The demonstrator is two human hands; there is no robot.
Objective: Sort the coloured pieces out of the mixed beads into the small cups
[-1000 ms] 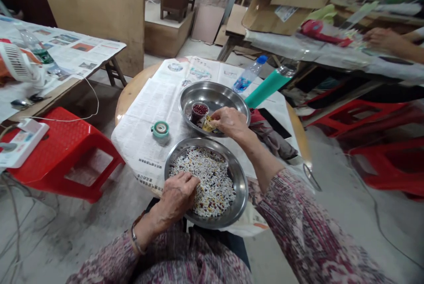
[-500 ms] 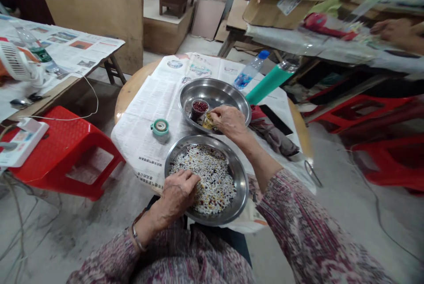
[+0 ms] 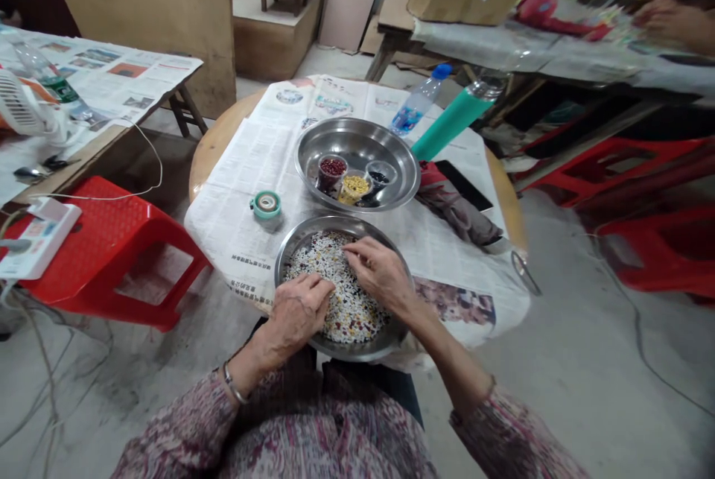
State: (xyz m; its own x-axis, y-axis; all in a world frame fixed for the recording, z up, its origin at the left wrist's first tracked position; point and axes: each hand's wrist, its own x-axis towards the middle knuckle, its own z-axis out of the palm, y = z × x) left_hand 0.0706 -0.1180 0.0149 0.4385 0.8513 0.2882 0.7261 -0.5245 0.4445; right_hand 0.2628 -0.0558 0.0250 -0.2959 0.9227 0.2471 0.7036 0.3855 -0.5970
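Mixed grain point(image 3: 351, 322), mostly white with red, yellow and dark bits, is spread in the near bowl point(image 3: 366, 227), set at the person's edge of the round worktop point(image 3: 220, 140). Spillage is judged the main hazard: if the near rim were leaned on by a wrist, the bowl could be tipped; how firmly it is supported cannot be told. The left hand point(image 3: 299, 308) is laid over the left part of the grain, fingers curled and drawn together, tips hidden. The right hand point(image 3: 380, 270) is held over the opposite side, thumb and forefinger close to each other; whether anything is pinched by either hand is too small to be made out. Bits this small could be dropped from a loose pinch. Beyond, in the far bowl point(image 3: 357, 138), a red-filled cup point(image 3: 329, 179), a yellow-filled cup point(image 3: 354, 187) and a dark-filled cup point(image 3: 380, 175) are closely grouped; by a careless knuckle one could be upset and its colour scattered among the others. Farther out, a bottle point(image 3: 416, 103) and a green flask point(image 3: 455, 118) might be knocked by a wide reach. Under everything, newspaper point(image 3: 251, 166) is spread; if it were dragged, the bowls could be shifted.
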